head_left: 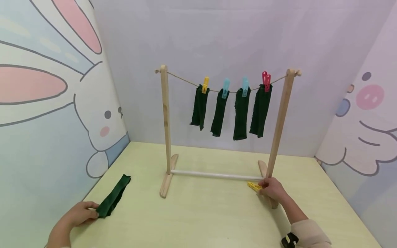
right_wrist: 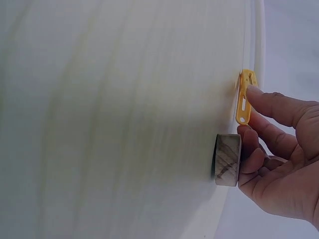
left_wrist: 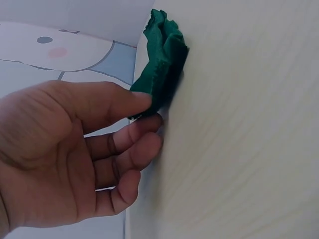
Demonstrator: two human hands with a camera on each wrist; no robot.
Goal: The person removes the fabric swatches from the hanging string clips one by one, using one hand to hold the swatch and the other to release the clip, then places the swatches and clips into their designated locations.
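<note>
At the table's left side my left hand point(head_left: 80, 214) pinches the near end of a dark green cloth strip point(head_left: 114, 197) between thumb and fingers. In the left wrist view the same green strip point(left_wrist: 162, 55) stretches away from the thumb, its far end crumpled. My right hand point(head_left: 273, 189) is at the right foot of a wooden drying rack, thumb and fingers on a yellow clothespin point(head_left: 254, 186). The right wrist view shows the thumb over the yellow clothespin point(right_wrist: 245, 97), with the curled lower fingers beside the end of the wooden foot point(right_wrist: 228, 160).
A string point(head_left: 183, 79) spans the rack's two posts. Several green strips point(head_left: 242, 115) hang from it by a yellow, two light blue and a red clothespin point(head_left: 266, 81). A white crossbar point(head_left: 217, 175) joins the feet. Printed walls flank the pale table point(head_left: 198, 220).
</note>
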